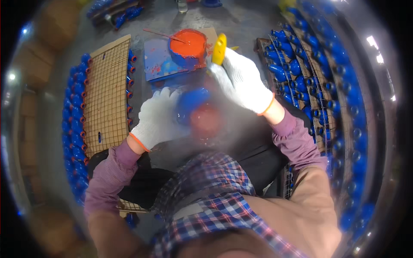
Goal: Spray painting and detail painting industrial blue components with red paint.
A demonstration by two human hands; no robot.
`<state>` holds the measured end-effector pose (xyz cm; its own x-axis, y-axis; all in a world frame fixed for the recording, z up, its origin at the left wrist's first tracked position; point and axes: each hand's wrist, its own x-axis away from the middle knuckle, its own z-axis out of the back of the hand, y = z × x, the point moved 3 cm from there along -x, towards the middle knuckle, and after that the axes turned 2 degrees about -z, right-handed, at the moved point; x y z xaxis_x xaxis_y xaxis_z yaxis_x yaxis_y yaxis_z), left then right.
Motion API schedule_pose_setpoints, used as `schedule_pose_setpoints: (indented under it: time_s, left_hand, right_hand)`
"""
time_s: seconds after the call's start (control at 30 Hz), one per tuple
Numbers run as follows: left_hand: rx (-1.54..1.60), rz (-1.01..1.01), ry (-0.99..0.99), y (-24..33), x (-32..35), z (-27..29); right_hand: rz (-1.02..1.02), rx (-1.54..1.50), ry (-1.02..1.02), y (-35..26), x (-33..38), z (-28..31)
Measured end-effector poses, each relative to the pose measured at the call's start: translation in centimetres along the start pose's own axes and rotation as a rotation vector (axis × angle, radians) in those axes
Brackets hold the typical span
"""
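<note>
My left hand (158, 116), in a white knit glove with an orange cuff, is closed round the side of a blue bottle-shaped part (192, 99). A round red end (206, 120) of that part faces me; a hazy smear over the middle of the picture blurs it. My right hand (245, 81), gloved alike, grips a yellow-handled tool (220, 49) just above and to the right of the part. The tool's working end is hidden in the blur. Beyond both hands stands a tub of orange-red paint (188, 43) with a thin stick (165, 35) lying across it.
The tub rests on a paint-spattered blue-grey box (157, 60). At left, a wire rack over cardboard (107, 94) has blue parts with red ends (77, 112) along its sides. More blue parts (297, 66) fill racks at right. A clear jar (182, 6) stands far off.
</note>
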<state>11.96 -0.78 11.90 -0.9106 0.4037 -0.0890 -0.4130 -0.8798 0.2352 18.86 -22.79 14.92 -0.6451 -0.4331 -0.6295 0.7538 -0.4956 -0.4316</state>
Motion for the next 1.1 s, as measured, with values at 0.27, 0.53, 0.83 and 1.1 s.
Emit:
schedule_pose_setpoints:
  time_s: [0.27, 0.53, 0.83, 1.1]
  left_hand:
    - [1.250, 0.309, -0.190, -1.3, 1.4, -3.3]
    - [2.056, 0.578, 0.026, -2.5, 5.3, -12.4]
    - [3.082, -0.200, -0.753, 2.8, 1.6, -11.6]
    - [1.856, 0.315, 0.479, -0.9, 3.0, -8.8]
  right_hand:
    - [-0.133, -0.360, 0.096, 0.6, 4.5, 1.1]
    - [-0.575, -1.019, 0.212, 4.5, 8.7, -2.1]
    - [-0.713, -1.168, 0.412, 4.5, 9.9, -6.5]
    - [-0.650, -0.941, 0.412, 4.4, 8.8, -1.0]
